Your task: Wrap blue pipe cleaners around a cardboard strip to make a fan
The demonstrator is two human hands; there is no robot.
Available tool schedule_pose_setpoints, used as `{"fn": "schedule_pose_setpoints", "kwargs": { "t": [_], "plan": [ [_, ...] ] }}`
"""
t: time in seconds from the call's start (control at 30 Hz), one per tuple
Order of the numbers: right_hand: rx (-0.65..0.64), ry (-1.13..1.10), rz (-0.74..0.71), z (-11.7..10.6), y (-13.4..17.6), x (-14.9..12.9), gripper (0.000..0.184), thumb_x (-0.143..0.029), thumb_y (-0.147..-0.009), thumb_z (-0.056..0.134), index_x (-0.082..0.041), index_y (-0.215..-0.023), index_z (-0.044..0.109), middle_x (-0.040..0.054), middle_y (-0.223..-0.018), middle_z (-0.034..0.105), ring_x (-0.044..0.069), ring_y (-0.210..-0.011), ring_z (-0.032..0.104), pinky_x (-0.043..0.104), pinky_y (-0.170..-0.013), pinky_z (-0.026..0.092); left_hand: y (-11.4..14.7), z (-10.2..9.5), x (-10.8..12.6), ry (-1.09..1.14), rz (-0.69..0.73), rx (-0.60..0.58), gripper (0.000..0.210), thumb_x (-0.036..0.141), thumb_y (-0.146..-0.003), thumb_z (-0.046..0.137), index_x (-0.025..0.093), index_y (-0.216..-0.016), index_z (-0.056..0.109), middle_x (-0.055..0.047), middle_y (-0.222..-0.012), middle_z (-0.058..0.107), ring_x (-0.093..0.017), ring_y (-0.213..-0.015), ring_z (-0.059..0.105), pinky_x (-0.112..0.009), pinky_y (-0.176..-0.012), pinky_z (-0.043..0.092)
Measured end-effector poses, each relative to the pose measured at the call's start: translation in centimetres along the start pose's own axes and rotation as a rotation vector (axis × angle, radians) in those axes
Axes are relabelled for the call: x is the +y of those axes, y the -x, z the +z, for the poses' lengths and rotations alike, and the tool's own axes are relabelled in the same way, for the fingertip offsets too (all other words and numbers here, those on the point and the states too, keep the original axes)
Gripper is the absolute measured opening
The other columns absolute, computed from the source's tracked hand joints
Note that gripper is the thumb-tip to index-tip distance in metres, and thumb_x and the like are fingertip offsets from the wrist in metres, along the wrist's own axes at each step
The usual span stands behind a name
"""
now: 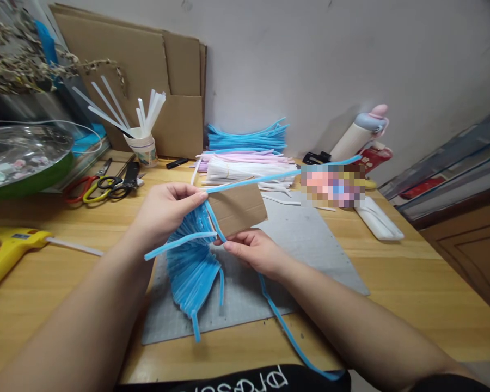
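Note:
A piece of brown cardboard point(240, 206), partly wrapped in rows of blue pipe cleaners point(194, 272), is held up over a grey mat point(310, 245). My left hand point(167, 209) is closed on its upper left, thumb pressing a blue pipe cleaner against the edge. From that thumb one long blue strand point(265, 177) runs off to the right, and a bend of it crosses down the cardboard. At the lower edge, my right hand point(255, 249) pinches a blue pipe cleaner; its curled fingers are partly hidden. Loose ends stick out left and below, and another strand point(286, 326) trails toward my lap.
Bundles of blue point(247, 136), pink and white pipe cleaners point(249, 170) lie at the back. Left are scissors point(92, 188), a paper cup point(142, 146) of white sticks and a yellow glue gun point(12, 250). A bottle point(351, 136) and white case point(379, 219) stand right.

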State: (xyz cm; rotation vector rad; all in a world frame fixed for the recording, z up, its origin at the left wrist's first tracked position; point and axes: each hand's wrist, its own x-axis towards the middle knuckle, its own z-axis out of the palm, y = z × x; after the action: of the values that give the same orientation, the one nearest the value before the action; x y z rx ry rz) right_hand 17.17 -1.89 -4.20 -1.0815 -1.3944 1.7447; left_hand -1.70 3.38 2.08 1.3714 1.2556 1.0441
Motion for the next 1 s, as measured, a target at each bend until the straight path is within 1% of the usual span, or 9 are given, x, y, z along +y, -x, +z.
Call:
{"fn": "schedule_pose_setpoints", "kwargs": {
  "t": [0.2,0.4,0.47,0.53,0.63,0.67,0.73,0.87,1.0],
  "plan": [
    [-0.05,-0.016,0.019,0.4,-0.1,-0.1,0.027,-0.037,-0.082,0.06,-0.015,-0.096,0.068,-0.0091,-0.046,0.036,0.004,-0.038,0.025,0.02,-0.037,0.019,0.0,0.2,0.1,-0.039,0.013,0.01,0.019,0.033,-0.067,0.073,0.015,-0.068,0.067,0.002,-0.058,0.061,-0.008,-0.049,0.051,-0.017,-0.045,0.04],
    [-0.113,-0.144,0.041,-0.1,1.0,-1.8,0.022,-0.029,-0.084,0.048,-0.015,-0.086,0.064,-0.0008,-0.065,0.054,0.009,-0.048,0.051,0.024,-0.044,0.044,0.4,0.4,0.3,-0.266,0.114,0.134,0.02,0.035,-0.069,0.069,0.015,-0.07,0.069,0.002,-0.06,0.062,-0.009,-0.051,0.05,-0.018,-0.046,0.038],
    [-0.084,-0.133,-0.054,-0.1,1.1,-2.1,0.02,-0.026,-0.082,0.048,-0.016,-0.087,0.065,0.0018,-0.074,0.057,0.011,-0.055,0.054,0.026,-0.047,0.045,0.4,0.5,0.3,-0.301,0.129,0.145,0.021,0.036,-0.069,0.068,0.015,-0.071,0.069,0.001,-0.062,0.064,-0.01,-0.052,0.052,-0.018,-0.047,0.039],
    [0.035,0.002,-0.253,0.3,0.9,-2.0,0.014,-0.023,-0.079,0.055,-0.018,-0.088,0.065,0.001,-0.08,0.054,0.01,-0.061,0.052,0.024,-0.052,0.043,0.4,0.6,0.2,-0.295,0.131,0.147,0.021,0.036,-0.069,0.067,0.015,-0.071,0.069,0.0,-0.064,0.066,-0.011,-0.053,0.054,-0.019,-0.048,0.041],
    [0.131,0.18,-0.407,1.3,0.1,-1.4,0.035,-0.022,-0.076,0.065,-0.023,-0.11,0.057,-0.0035,-0.075,0.048,0.008,-0.062,0.046,0.022,-0.055,0.039,0.4,0.8,0.1,-0.277,0.133,0.145,0.02,0.035,-0.069,0.067,0.016,-0.071,0.069,0.0,-0.066,0.068,-0.012,-0.055,0.057,-0.019,-0.05,0.043],
    [0.125,0.185,-0.387,1.6,-0.1,-1.3,0.043,-0.021,-0.077,0.064,-0.024,-0.117,0.051,-0.0049,-0.071,0.047,0.008,-0.06,0.045,0.022,-0.055,0.038,0.3,0.9,0.0,-0.277,0.137,0.141,0.019,0.035,-0.069,0.067,0.016,-0.071,0.069,0.0,-0.066,0.069,-0.012,-0.056,0.058,-0.019,-0.051,0.043],
    [0.143,0.133,-0.301,2.0,-0.3,-1.1,0.039,-0.021,-0.08,0.058,-0.023,-0.118,0.046,-0.0071,-0.064,0.046,0.008,-0.053,0.043,0.021,-0.05,0.035,0.3,0.9,-0.1,-0.284,0.145,0.134,0.019,0.035,-0.069,0.067,0.016,-0.071,0.069,0.0,-0.066,0.069,-0.012,-0.055,0.059,-0.019,-0.051,0.044],
    [0.13,-0.037,-0.146,1.9,-0.3,-1.3,0.013,-0.017,-0.081,0.047,-0.018,-0.09,0.055,-0.0077,-0.054,0.043,0.006,-0.043,0.034,0.02,-0.043,0.027,0.2,0.9,-0.3,-0.313,0.165,0.147,0.021,0.036,-0.07,0.066,0.016,-0.072,0.07,-0.001,-0.066,0.069,-0.013,-0.055,0.058,-0.02,-0.05,0.044],
    [0.137,-0.136,-0.149,1.7,-0.1,-1.7,0.017,-0.029,-0.083,0.052,-0.016,-0.074,0.058,-0.0034,-0.061,0.05,0.007,-0.054,0.043,0.02,-0.051,0.035,0.1,0.8,-0.6,-0.343,0.167,0.152,0.022,0.037,-0.071,0.066,0.016,-0.073,0.07,-0.001,-0.065,0.068,-0.012,-0.055,0.057,-0.021,-0.05,0.042]
  ]
}}
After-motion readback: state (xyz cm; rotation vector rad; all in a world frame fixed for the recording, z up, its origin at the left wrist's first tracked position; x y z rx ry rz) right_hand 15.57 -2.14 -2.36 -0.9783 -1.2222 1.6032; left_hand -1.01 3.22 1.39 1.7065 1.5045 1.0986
